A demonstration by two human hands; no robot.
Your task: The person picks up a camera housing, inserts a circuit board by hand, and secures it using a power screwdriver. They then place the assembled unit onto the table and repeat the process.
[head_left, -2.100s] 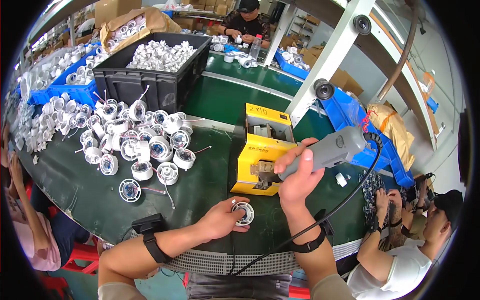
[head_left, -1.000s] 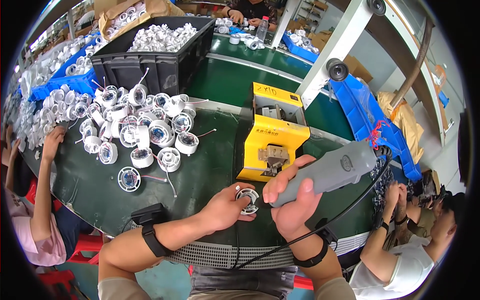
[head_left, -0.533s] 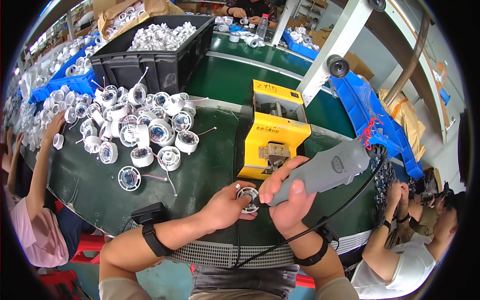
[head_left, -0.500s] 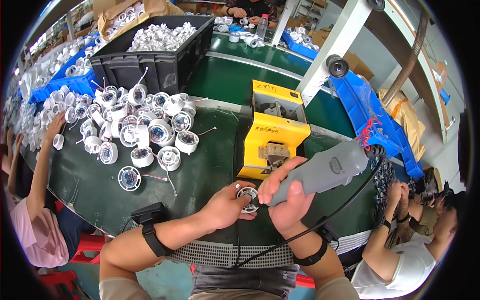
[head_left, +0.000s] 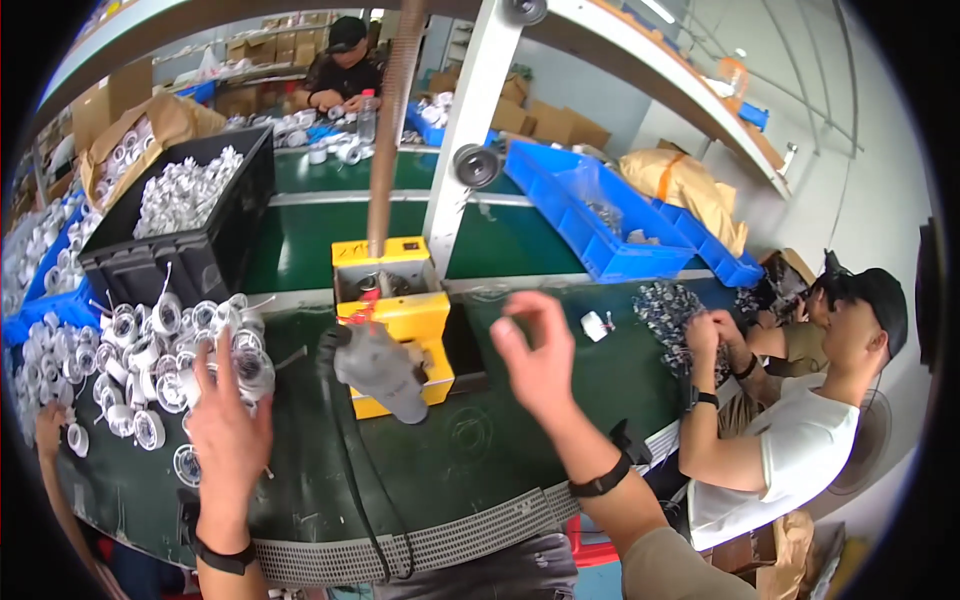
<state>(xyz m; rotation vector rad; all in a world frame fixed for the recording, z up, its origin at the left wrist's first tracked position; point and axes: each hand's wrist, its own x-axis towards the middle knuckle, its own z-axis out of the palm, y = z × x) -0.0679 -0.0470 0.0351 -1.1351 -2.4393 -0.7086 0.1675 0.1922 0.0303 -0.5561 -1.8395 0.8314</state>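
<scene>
At nine o'clock on the green bench (head_left: 470,470), our left hand (head_left: 228,425) lies spread, fingers apart, on the near edge of the heap of white lamp housings (head_left: 150,350), touching one but clamping nothing. Our right hand (head_left: 540,360) hovers at three o'clock, loosely parted and empty. Between them the grey power screwdriver (head_left: 385,372) hangs free before the yellow fixture box (head_left: 395,320). We judge a clean pinch on a single housing works best, avoiding its trailing wires.

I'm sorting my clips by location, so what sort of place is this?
Most likely a factory assembly line: a green workbench piled with small white round parts, a black crate full of more, and other workers seated alongside.
</scene>
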